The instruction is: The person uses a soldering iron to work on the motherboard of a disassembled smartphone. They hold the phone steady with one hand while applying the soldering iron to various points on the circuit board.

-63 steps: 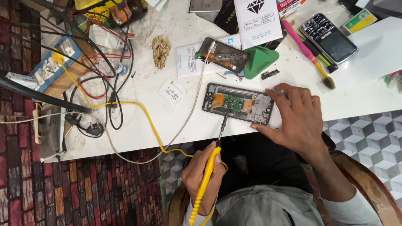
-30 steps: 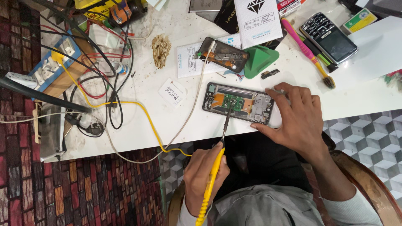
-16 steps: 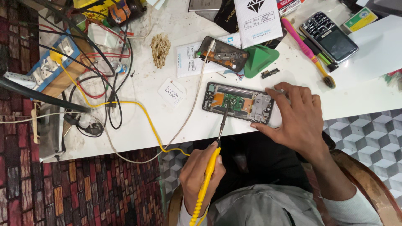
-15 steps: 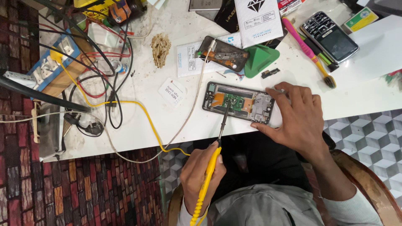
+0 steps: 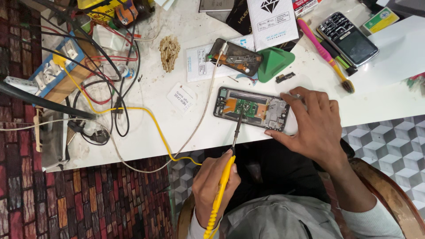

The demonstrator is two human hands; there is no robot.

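Note:
An opened smartphone (image 5: pixel 252 108) lies back-side up on the white table (image 5: pixel 146 146) near its front edge, with its green circuit board and metal shields exposed. My left hand (image 5: pixel 208 188) grips a yellow-handled soldering iron (image 5: pixel 223 181), and the dark tip rests on the board near the phone's middle. My right hand (image 5: pixel 316 128) lies flat against the phone's right end, fingers on its top corner and thumb at its lower corner, holding it still.
Behind the phone lie a second opened phone (image 5: pixel 234 56), a green triangular pick (image 5: pixel 274 65), a pink toothbrush (image 5: pixel 325 48), a keypad phone (image 5: pixel 347 39) and a white box (image 5: pixel 272 17). A power strip (image 5: pixel 57 66), tangled wires and the iron's yellow cable (image 5: pixel 146 115) fill the left.
The soldering iron's tip has shifted only slightly over the board. My right hand keeps its hold on the phone's right end.

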